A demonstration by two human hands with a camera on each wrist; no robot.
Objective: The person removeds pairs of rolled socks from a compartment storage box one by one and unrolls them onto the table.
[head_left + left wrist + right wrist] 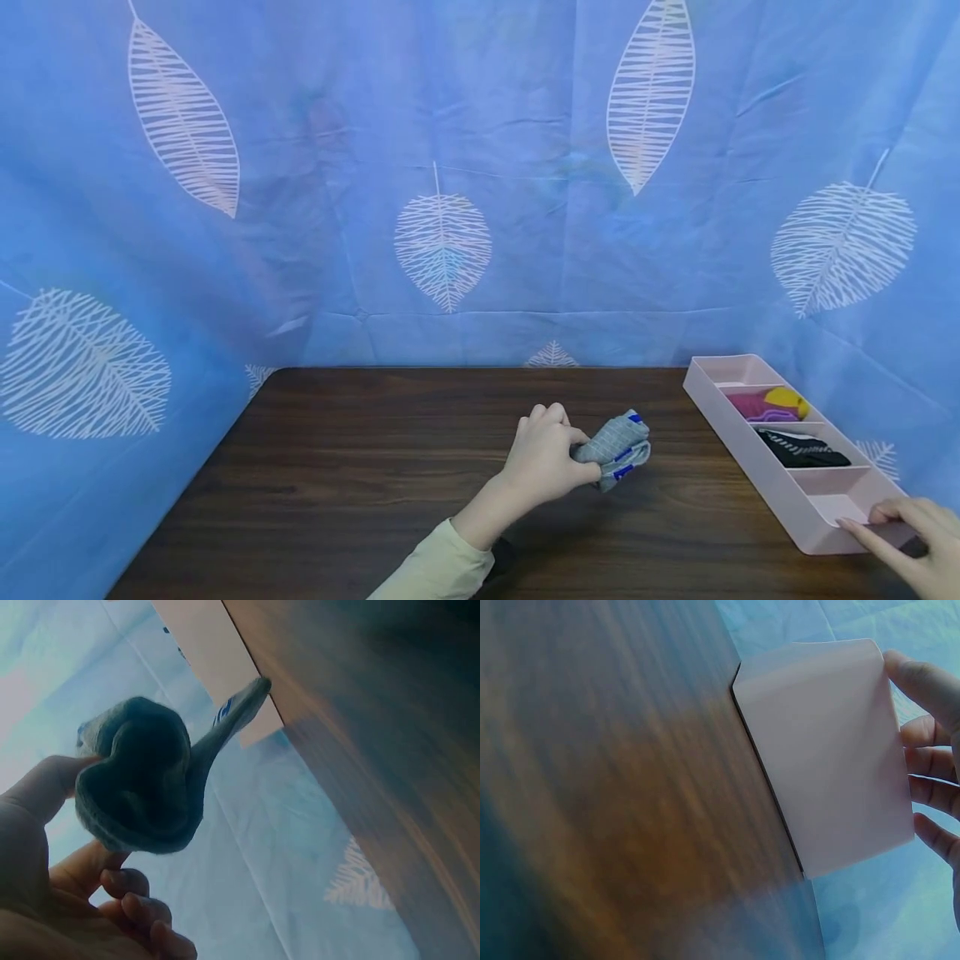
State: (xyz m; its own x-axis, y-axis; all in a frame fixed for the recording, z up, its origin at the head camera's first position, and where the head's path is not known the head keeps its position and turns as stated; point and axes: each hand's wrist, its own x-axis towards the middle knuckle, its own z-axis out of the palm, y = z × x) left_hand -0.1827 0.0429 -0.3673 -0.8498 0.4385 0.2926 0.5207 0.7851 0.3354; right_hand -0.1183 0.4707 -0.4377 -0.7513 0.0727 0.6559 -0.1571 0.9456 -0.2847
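Observation:
Above the table's right half, my left hand [546,457] pinches a rolled grey sock bundle [613,450] with blue marks between thumb and fingers. In the left wrist view the grey sock [187,802] shows its folded opening, and one end sticks out to the side. At the right, my right hand [918,533] holds the near end of a pale pink divided box [772,483]. Its thumb and fingertips lie along the rim of the box's end wall [825,757] in the right wrist view.
The box stands on the dark wooden table [360,475] at its right edge. A maroon and yellow sock [765,406] and a black sock [802,450] lie in its middle compartments. The far and near compartments show bare floors. A blue leaf-patterned cloth [510,250] hangs behind.

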